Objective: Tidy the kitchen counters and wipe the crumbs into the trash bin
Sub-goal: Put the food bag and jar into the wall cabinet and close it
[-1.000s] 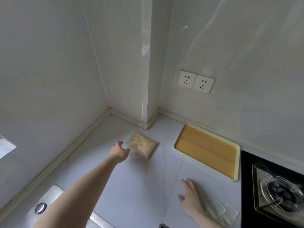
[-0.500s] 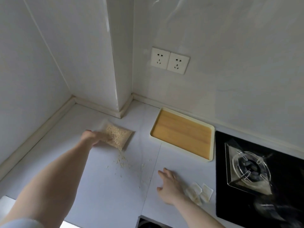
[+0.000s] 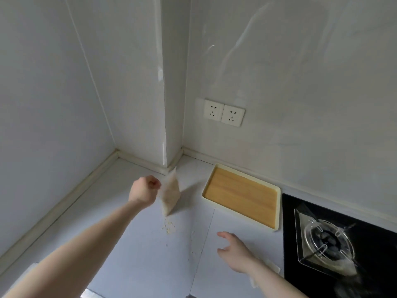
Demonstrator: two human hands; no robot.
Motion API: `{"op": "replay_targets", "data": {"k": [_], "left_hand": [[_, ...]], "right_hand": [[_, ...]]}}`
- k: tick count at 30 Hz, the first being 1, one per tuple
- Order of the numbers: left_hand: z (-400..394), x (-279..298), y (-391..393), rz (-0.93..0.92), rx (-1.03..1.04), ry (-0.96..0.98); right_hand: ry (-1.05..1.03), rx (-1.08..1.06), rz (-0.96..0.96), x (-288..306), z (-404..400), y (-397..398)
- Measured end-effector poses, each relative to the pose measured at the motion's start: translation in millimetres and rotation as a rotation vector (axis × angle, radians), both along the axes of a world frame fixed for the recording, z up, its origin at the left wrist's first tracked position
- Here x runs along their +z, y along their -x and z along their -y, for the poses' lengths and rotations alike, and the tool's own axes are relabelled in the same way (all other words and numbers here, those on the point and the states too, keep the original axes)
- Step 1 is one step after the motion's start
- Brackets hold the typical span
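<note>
left hand (image 3: 144, 191): fingers curled, pinching the edge of a clear bag of grains (image 3: 169, 193) — bag lifted and hanging tilted, its bottom corner pointing down just over the counter (image 3: 120, 244)
bag position: above the counter near the wall corner, left of the tray (image 3: 241, 195), apart from it
right hand (image 3: 235, 253): palm down low over the counter, fingers spread and relaxed, holding nothing — cannot tell whether it touches the surface
crumbs (image 3: 168, 227): small scatter of pale grains on the counter directly below the bag's low corner; a thinner trail of bits runs along the counter seam between the two hands
tray: rectangular, cream rim, wood-coloured inside, flat on the counter against the back wall, just left of the stove (image 3: 326, 244)
stove: black glass top at right edge, burner under a clear cover
white pieces (image 3: 272, 268): pale flat bits on the counter partly hidden by the right wrist, beside the stove edge
sockets (image 3: 223, 112): two white outlets side by side on the wall above the tray
sink edge (image 3: 92, 293): metal strip at the bottom edge, mostly cut off
</note>
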State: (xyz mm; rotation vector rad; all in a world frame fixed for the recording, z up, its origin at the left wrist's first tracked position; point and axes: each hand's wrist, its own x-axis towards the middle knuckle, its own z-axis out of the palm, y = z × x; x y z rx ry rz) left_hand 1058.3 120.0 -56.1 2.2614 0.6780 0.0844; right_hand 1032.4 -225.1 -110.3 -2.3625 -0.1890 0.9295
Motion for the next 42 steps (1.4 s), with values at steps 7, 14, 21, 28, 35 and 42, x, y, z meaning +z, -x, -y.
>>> {"op": "replay_targets", "data": {"k": [7,14,21,28,35,42], "left_hand": [[26,110,57,0.186,-0.259,-0.213],[25,218,119,0.422,-0.397,-0.292],[47,308,161,0.69,-0.481,-0.258],[41,386,171,0.801,-0.461,-0.277],[40,476,159,0.776,-0.462,-0.344],[68,560,138,0.939,-0.369,-0.472]], "right_hand": [[-0.205,0.006,0.173,99,-19,4],[-0.461,0.051,0.508,235,-57,20],[-0.512,0.188,0.767,353,-73,41],[-0.53,0.236,1.1,440,-80,54],[-0.606,0.219,1.422,531,-85,49],[-0.805,0.071,1.522,597,-71,39]]}}
